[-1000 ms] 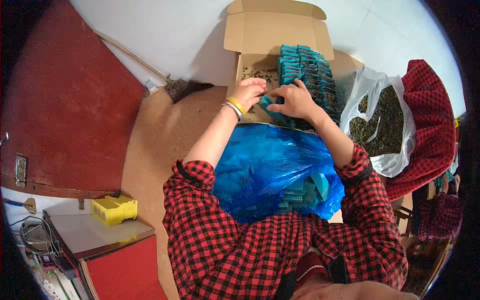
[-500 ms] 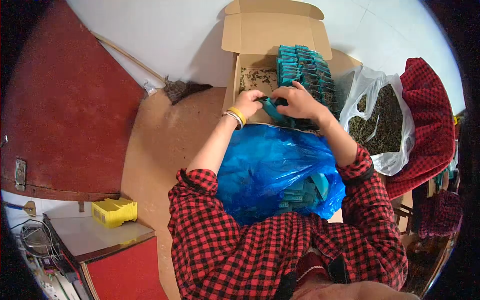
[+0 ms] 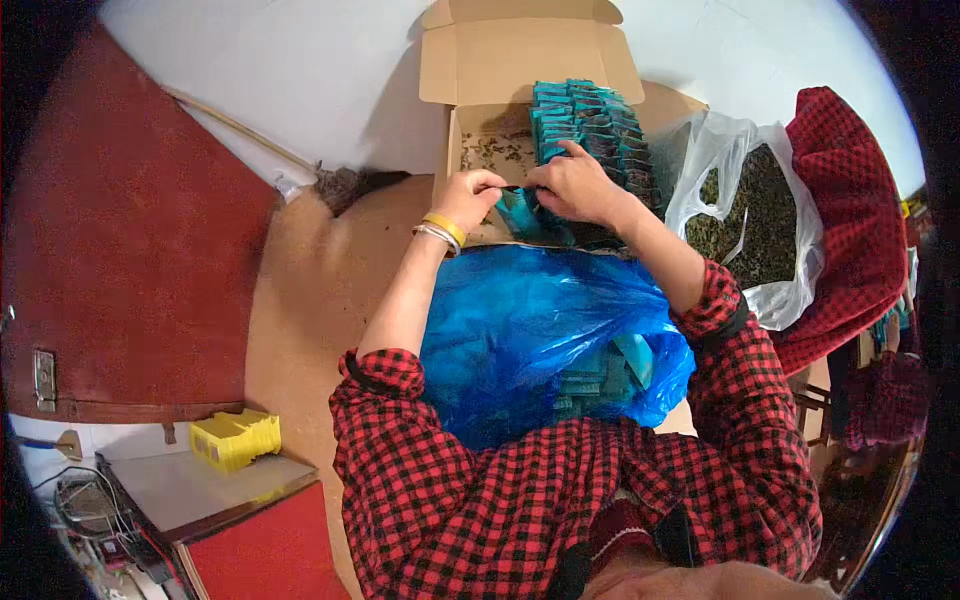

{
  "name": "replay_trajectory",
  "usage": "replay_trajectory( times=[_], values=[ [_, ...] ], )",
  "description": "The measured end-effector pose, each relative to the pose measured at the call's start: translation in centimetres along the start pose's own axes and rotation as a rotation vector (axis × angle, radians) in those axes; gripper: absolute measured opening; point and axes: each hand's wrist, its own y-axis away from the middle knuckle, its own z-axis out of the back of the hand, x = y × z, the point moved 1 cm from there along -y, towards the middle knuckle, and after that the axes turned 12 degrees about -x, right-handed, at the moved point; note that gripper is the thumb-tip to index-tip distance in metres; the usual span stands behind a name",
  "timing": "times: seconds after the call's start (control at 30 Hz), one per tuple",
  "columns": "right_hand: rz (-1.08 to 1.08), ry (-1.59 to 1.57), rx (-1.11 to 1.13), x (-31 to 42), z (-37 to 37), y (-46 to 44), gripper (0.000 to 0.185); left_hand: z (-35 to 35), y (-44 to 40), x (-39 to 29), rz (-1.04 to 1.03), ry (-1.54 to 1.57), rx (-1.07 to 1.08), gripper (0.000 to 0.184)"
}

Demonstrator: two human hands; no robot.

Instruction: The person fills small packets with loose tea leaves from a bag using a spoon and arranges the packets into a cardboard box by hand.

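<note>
Between my hands, over the front part of an open cardboard box, is a small teal packet. My left hand pinches its upper left corner. My right hand is closed at its upper right edge, with the index finger raised. The packet's top edge looks dark; whether its mouth is open I cannot tell. Behind my right hand, rows of teal packets stand packed in the box, some with dark leaf bits on top. Loose leaf crumbs lie on the box's bottom at the left.
A blue plastic bag holding teal packets lies in front of me. On the right stands a clear plastic bag of dried leaves, beside red checked cloth. Yellow packets sit on a cabinet at lower left.
My hands have drawn slightly apart, and the teal packet now spreads out between them, hanging downward. The whole view has shifted a little.
</note>
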Motion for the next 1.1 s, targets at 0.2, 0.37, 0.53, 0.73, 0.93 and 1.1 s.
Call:
replay_trajectory(
  times=[0.2,0.37,0.53,0.73,0.93,1.1],
  values=[
    [-0.286,-0.456,-0.335,-2.2,1.6,-0.7,0.018,0.8,0.1,0.5,-0.05,-0.055,-0.128,0.015],
    [-0.305,-0.323,-0.298,-3.9,4.4,0.2,0.017,0.2,-0.3,1.8,0.007,0.056,-0.202,0.014],
    [-0.123,-0.099,-0.33,-2.9,5.5,1.1,0.016,-0.9,-0.1,1.5,0.112,0.088,-0.116,0.016],
    [-0.017,-0.025,-0.377,-1.0,6.6,1.5,0.013,-1.9,0.1,0.1,0.159,0.137,-0.103,0.015],
    [0.029,0.287,-0.199,-0.5,6.3,2.3,0.012,-2.1,0.3,0.2,0.117,0.174,-0.154,0.014],
    [0.088,0.28,-0.348,-0.7,7.4,3.0,0.017,-1.3,0.4,-0.1,0.087,0.193,-0.205,0.014]
  ],
)
